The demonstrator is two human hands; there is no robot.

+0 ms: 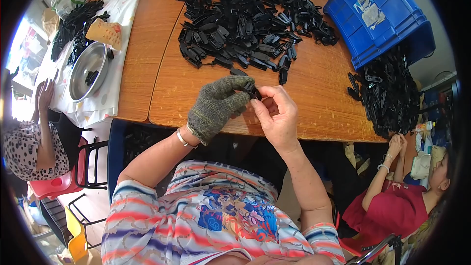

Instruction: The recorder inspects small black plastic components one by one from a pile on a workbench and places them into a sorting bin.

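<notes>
My left hand point(216, 107), in a dark grey-green knitted glove, pinches a small black plastic piece point(252, 91) between thumb and fingers, just over the near part of the wooden table point(314, 93). My bare right hand point(278, 118) meets it from the other side, thumb and forefinger closed on the same piece. Fingers partly cover the piece, so its exact shape cannot be made out. Just beyond both hands spreads a large heap of long, narrow black plastic pieces point(240, 29), some with a greyish sheen.
A blue crate point(378, 17) leans at the far right, above another heap of black pieces point(390, 93). A person in red point(392, 206) works there. Leftward, a metal bowl point(78, 81) and black pieces point(76, 22) lie on a white cloth, beside a person in spotted clothing point(34, 149).
</notes>
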